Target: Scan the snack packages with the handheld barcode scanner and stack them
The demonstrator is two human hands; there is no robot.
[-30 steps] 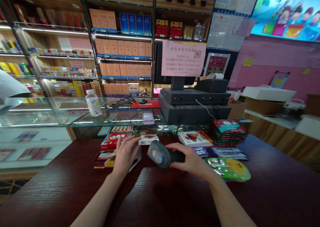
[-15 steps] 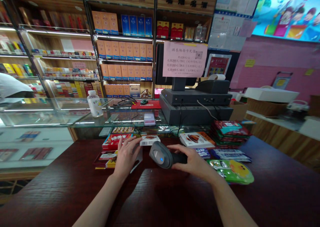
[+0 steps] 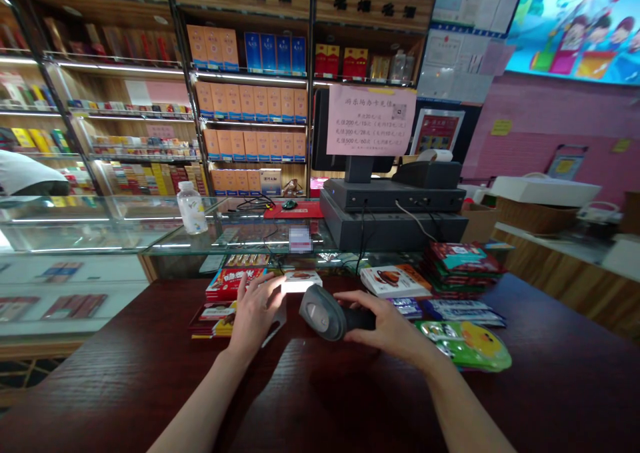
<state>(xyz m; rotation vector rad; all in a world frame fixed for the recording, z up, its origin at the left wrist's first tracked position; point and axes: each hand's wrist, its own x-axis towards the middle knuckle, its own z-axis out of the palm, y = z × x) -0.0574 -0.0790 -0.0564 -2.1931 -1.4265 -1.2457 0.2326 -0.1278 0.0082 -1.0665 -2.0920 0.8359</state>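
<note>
Barcode scanner [image 3: 325, 313] gripped in the right hand [image 3: 383, 320], fingers wrapped round its black handle, nose angled at a small white packet [image 3: 301, 281] on the dark wood counter [image 3: 125, 346] — the spread left hand [image 3: 256, 310] steadies it, fingertips at its end — beside red snack boxes [image 3: 235, 283] and a green foil pouch [image 3: 463, 346].

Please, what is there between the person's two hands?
In the head view, a grey-black handheld barcode scanner sits between the left hand and the right hand, which grips its handle.
</note>
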